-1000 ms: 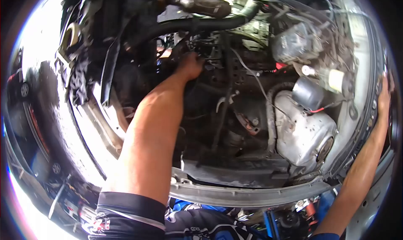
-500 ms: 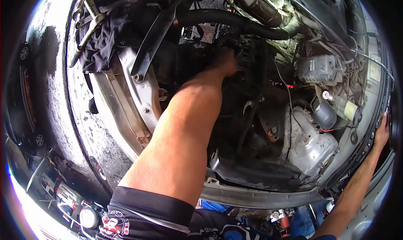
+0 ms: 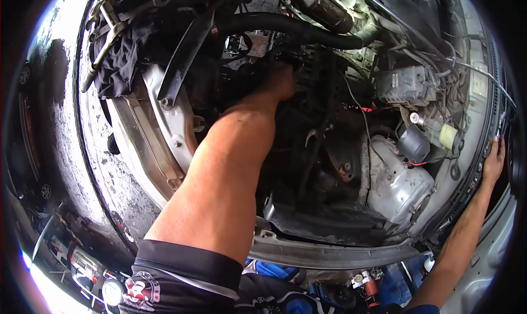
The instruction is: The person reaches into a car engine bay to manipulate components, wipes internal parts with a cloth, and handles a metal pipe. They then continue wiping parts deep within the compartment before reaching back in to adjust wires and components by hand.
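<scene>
My left hand (image 3: 282, 80) is deep in the engine bay, below a thick black hose (image 3: 274, 23). Its fingers are lost in dark shadow among black engine parts, so anything they hold cannot be made out. At the far right, my right hand (image 3: 494, 160) lies on the dark edge of the bay by the windshield base (image 3: 476, 185), its fingers stretched out and nothing visible in them. A black flat bracket (image 3: 186, 61) stands left of my left forearm, bolted to a silver metal piece (image 3: 167, 119).
Wrenches (image 3: 112, 34) and a dark cloth (image 3: 116, 67) lie at the upper left. To the right are a grey ribbed box (image 3: 405, 86), a silver round housing (image 3: 398, 190) and a yellowish reservoir (image 3: 448, 136). A loose thin cable (image 3: 362, 108) hangs across the bay.
The whole view has shifted slightly, with the engine bay now further left in the picture. Both hands stay at about the same places on the car.
</scene>
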A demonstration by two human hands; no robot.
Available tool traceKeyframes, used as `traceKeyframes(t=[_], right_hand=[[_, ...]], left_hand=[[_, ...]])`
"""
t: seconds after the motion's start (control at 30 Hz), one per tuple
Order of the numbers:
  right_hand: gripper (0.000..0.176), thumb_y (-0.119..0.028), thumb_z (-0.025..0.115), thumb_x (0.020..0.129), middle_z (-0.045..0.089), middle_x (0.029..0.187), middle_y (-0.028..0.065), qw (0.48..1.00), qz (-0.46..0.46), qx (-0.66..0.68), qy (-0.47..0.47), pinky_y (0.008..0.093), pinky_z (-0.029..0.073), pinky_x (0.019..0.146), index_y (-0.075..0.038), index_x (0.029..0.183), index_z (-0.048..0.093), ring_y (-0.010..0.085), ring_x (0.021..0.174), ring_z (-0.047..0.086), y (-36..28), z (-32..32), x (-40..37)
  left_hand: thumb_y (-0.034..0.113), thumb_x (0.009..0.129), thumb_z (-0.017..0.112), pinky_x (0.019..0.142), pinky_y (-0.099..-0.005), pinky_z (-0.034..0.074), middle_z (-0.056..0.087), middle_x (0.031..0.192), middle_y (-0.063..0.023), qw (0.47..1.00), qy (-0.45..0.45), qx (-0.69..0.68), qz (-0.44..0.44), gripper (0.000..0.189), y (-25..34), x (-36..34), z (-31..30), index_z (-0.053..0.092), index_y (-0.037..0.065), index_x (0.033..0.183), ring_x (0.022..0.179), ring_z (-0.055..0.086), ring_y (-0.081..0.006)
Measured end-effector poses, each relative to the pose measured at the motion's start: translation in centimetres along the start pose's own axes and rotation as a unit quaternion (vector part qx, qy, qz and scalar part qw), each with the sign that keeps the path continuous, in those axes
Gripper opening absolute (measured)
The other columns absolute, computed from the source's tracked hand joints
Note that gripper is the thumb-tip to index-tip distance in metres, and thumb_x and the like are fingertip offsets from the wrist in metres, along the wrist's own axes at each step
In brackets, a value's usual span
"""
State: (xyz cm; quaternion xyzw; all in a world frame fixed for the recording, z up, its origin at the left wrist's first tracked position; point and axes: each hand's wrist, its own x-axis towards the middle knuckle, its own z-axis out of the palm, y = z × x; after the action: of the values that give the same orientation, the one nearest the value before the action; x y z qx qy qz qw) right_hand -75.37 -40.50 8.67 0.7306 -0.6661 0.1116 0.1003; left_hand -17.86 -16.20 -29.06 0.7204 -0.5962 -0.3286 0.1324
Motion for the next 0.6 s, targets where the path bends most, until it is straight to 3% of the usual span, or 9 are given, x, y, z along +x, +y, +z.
traceKeyframes(t=[0.07, 0.13, 0.33, 0.6], right_hand=[[0.068, -0.054, 0.053, 0.099, 0.056, 0.143, 0.0172, 1.000, 0.001, -0.026, 0.002, 0.0350, 0.036, 0.111, -0.004, 0.144, 0.051, 0.0292, 0.132, 0.052, -1.1, -0.1, -0.3], [0.069, -0.056, 0.053, 0.098, 0.055, 0.143, 0.0186, 0.999, 0.004, -0.041, 0.006, 0.0356, 0.036, 0.112, -0.005, 0.145, 0.051, 0.0308, 0.134, 0.051, -1.8, -0.2, -0.6], [0.069, -0.055, 0.055, 0.097, 0.057, 0.140, 0.0214, 0.999, 0.047, 0.009, 0.006, 0.0356, 0.038, 0.110, -0.005, 0.144, 0.051, 0.0319, 0.132, 0.053, -3.0, 0.1, -1.1], [0.073, -0.060, 0.054, 0.094, 0.058, 0.139, 0.0218, 0.998, 0.062, -0.008, 0.005, 0.0361, 0.037, 0.111, -0.008, 0.146, 0.050, 0.0326, 0.132, 0.053, -4.2, -0.2, -1.2]], left_hand=[[0.036, 0.088, 0.067, 0.094, -0.0486, 0.050, 0.068, 0.109, -0.0265, 1.000, 0.020, 0.002, 0.006, 0.042, 0.4, 0.0, -0.5, 0.068, -0.002, 0.106, 0.108, 0.063, -0.0422], [0.039, 0.087, 0.068, 0.095, -0.0476, 0.050, 0.068, 0.112, -0.0254, 0.986, -0.079, -0.086, -0.121, 0.044, 1.2, 0.7, -1.8, 0.069, 0.000, 0.109, 0.110, 0.064, -0.0409], [0.035, 0.089, 0.067, 0.095, -0.0457, 0.051, 0.068, 0.116, -0.0241, 0.994, -0.089, -0.042, -0.054, 0.043, 1.0, 0.2, -2.7, 0.067, 0.001, 0.115, 0.111, 0.064, -0.0381], [0.032, 0.089, 0.068, 0.096, -0.0446, 0.051, 0.069, 0.116, -0.0231, 0.996, -0.083, 0.004, -0.040, 0.043, 1.1, -0.1, -2.7, 0.067, 0.001, 0.119, 0.111, 0.065, -0.0371]])
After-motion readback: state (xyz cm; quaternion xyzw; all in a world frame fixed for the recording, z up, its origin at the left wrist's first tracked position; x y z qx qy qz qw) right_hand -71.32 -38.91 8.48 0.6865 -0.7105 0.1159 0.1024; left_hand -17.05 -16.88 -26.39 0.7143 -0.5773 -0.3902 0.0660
